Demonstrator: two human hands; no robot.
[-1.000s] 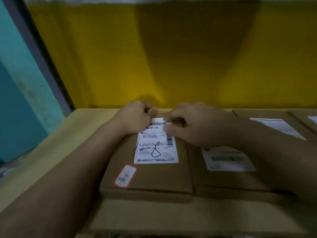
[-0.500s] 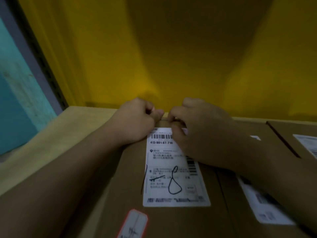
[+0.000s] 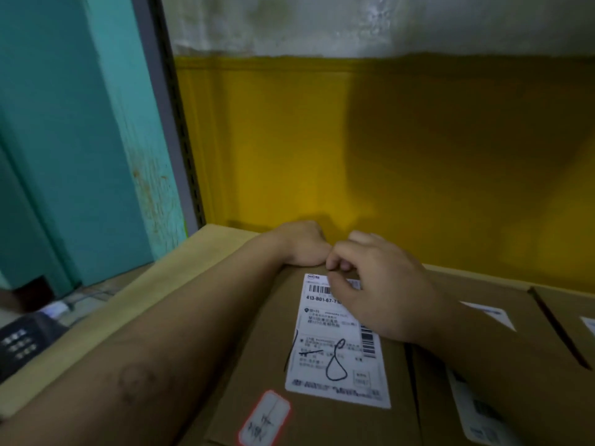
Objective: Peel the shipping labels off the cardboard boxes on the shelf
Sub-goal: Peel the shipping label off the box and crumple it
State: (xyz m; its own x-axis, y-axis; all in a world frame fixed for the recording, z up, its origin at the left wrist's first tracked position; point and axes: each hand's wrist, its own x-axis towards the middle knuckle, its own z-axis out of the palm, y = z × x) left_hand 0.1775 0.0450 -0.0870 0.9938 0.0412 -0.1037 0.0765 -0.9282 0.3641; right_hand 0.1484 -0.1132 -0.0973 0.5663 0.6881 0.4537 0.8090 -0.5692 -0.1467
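Nearest cardboard box [image 3: 338,426] lies flat on the tan shelf board [image 3: 128,300]. White shipping label [image 3: 335,358] is stuck flat on the box top, barcode end toward the box's far edge, with a black pen scrawl across its near half.

Right hand [image 3: 383,284] sits over the label's far right part. Its fingers are curled, the thumb lies on the label by the barcode, and the fingertips [image 3: 338,263] are at the label's far edge, pinching there. Can't make out any lifted corner.

Left hand [image 3: 302,244] is balled at the box's far left corner, knuckles up. Fingers are tucked out of sight, so I cannot tell whether it grips anything. Its forearm lies along the box's left side.

Red-bordered sticker [image 3: 264,420] is on the box top, near-left of the label. A second box [image 3: 515,365] butts against the right side. Yellow wall [image 3: 386,140] stands behind the box, and a grey upright [image 3: 161,107] and teal wall [image 3: 64,123] are off to its left.
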